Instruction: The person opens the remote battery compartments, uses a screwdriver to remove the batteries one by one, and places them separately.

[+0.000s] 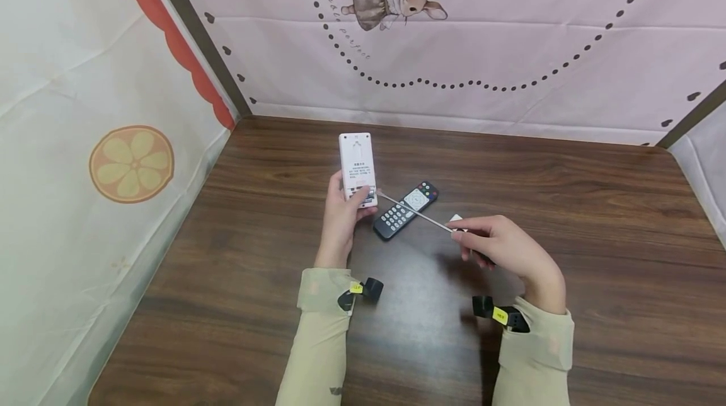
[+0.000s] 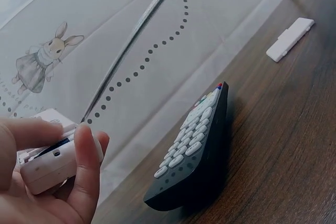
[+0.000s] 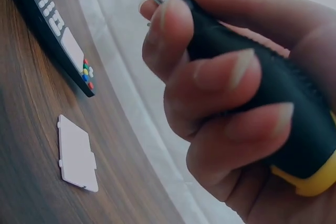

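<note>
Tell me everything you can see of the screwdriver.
The screwdriver has a long, slim, metallic-looking shaft and a dark, ridged handle with a yellow end. The right hand holds it by the handle, fingers curled round. In the head view it slants across the black remote, its far end beside the white remote in the left hand; whether they touch is unclear.

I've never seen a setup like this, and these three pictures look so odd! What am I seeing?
There's no robot here, only a person's bare hands. The wide picture comes from a camera worn on the head, looking down. The two close-ups come from small wrist cameras, one on each arm. The left hand holds a white remote, back side up. The right hand grips a screwdriver, pointing toward it. On the wooden table lie a black remote and a small white cover.
</note>
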The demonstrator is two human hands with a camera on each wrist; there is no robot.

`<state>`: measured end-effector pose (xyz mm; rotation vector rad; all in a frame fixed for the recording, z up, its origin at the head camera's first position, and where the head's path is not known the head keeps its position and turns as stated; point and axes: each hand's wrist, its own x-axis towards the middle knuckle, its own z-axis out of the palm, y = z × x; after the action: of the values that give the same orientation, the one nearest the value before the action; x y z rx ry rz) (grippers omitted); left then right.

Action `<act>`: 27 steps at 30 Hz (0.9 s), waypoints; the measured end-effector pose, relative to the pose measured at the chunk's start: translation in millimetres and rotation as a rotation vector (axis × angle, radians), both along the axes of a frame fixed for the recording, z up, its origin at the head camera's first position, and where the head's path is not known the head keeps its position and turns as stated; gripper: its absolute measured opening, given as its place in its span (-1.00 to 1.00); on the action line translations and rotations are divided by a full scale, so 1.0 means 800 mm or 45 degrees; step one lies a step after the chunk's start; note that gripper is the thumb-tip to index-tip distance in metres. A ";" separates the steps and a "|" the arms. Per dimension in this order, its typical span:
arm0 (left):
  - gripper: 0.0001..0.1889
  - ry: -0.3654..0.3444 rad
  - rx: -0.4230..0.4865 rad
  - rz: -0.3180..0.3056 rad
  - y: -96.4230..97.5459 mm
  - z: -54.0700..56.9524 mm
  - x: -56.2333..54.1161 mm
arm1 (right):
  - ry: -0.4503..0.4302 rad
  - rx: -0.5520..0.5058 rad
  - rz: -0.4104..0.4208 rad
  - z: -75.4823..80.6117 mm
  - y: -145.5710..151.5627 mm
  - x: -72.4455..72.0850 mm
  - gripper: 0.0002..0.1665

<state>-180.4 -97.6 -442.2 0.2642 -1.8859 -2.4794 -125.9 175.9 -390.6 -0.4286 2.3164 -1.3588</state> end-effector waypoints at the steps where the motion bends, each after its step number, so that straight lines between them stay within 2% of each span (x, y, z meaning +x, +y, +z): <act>1: -0.47 -0.001 -0.028 0.005 0.001 -0.002 -0.001 | 0.008 0.018 -0.005 0.000 0.000 0.000 -0.67; 6: -0.43 0.026 -0.135 0.027 0.007 -0.007 -0.005 | 0.083 0.203 -0.035 0.009 -0.007 0.003 -0.64; 9: -0.42 0.041 -0.234 0.046 0.010 -0.007 -0.005 | 0.201 0.365 -0.039 0.020 -0.019 0.009 -0.63; 12: -0.40 0.032 -0.343 0.042 0.013 -0.007 -0.005 | 0.384 0.494 -0.010 0.032 -0.036 0.015 -0.65; 14: -0.40 0.026 -0.368 0.033 0.013 -0.007 -0.004 | 0.480 0.541 0.010 0.037 -0.045 0.019 -0.66; 16: -0.40 0.021 -0.355 0.026 0.013 -0.006 -0.003 | 0.528 0.554 0.012 0.039 -0.049 0.020 -0.67; 19: -0.41 0.020 -0.287 0.020 0.011 -0.004 -0.002 | 0.473 0.511 0.004 0.037 -0.043 0.019 -0.66; 27: -0.39 0.067 -0.067 -0.058 0.003 0.001 0.001 | 0.229 0.321 -0.029 0.023 -0.010 0.010 -0.61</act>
<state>-180.0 -95.5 -441.0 0.1556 -1.9552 -2.4346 -118.2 167.6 -372.2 -0.4614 2.6050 -1.0559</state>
